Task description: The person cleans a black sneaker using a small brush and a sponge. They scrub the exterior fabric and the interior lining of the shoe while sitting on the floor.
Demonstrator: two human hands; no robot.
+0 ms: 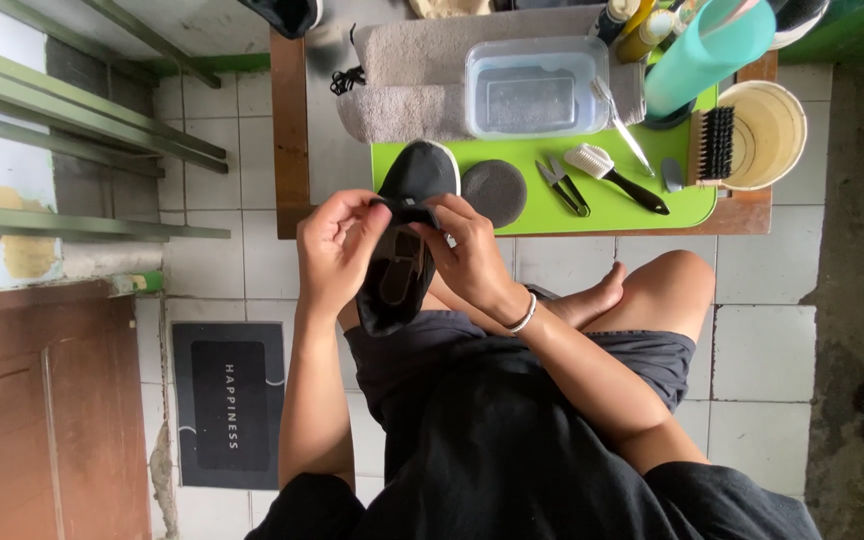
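Both your hands pinch black shoe (399,262) above lap: left hand (337,252) and right hand (469,252) clamped on its tongue. Beyond, green mat (542,205) holds round sponge (494,192), scissors (562,186), brush (614,174), clear tub (534,88).

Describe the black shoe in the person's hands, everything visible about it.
The black shoe is a low slip-on with a pale sole edge at the toe and a brownish insole showing through its opening. It looks like soft fabric. It is held above the lap, toe pointing away over the green mat, heel toward the body. The left hand and right hand both pinch its upper near the tongue.
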